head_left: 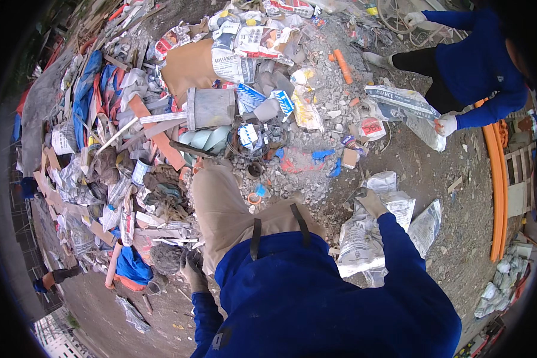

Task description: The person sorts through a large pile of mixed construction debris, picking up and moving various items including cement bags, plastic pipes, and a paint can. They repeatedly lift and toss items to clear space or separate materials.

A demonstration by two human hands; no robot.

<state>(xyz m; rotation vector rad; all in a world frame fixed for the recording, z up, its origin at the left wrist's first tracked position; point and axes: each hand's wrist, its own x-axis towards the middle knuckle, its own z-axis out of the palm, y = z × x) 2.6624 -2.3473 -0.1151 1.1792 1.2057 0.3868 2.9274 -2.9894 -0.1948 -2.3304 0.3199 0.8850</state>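
Observation:
My right hand (371,201), in a dirty work glove, grips the top of a crumpled white printed sack (364,235) that hangs beside my right leg. My left hand (192,268), also gloved, hangs low by my left thigh next to a dark lump of rubble (164,258); its fingers are curled and I see nothing in it. My blue sleeves and tan trousers fill the lower middle of the view. In front of my feet lies a heap of grey rubble and torn bags (292,119).
A grey metal bucket (210,108) lies in the heap among boards, sacks and blue cloth. Another person in blue with white gloves holds a white sack (407,107) at the upper right. Orange pipes (496,179) run along the right. Loose gravel covers the ground.

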